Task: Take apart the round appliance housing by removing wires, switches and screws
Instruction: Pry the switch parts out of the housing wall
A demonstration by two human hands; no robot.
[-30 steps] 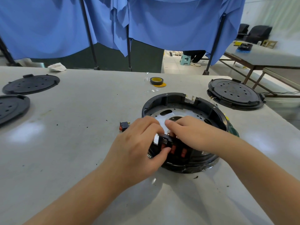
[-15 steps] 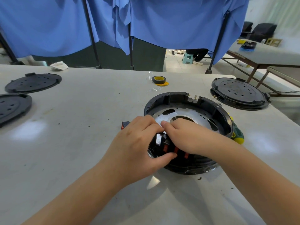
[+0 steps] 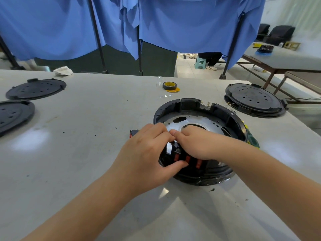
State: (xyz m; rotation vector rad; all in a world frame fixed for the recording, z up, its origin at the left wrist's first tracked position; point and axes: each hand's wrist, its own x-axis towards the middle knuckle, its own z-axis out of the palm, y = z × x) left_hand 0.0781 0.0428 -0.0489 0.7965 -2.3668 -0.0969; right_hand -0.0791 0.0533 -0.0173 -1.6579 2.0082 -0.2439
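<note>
Both my hands grip the housing (image 3: 199,108) near rim: left hand (image 3: 147,153) outside by the red switches (image 3: 188,159), right hand (image 3: 196,145) inside.

The left thumb (image 3: 175,165) has slid rightward under the red switches (image 3: 187,159).

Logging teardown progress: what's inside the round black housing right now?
Inside the housing lies a perforated silver metal plate with a central opening. The left hand and right hand cover its near part, above red switches in the wall.
</note>
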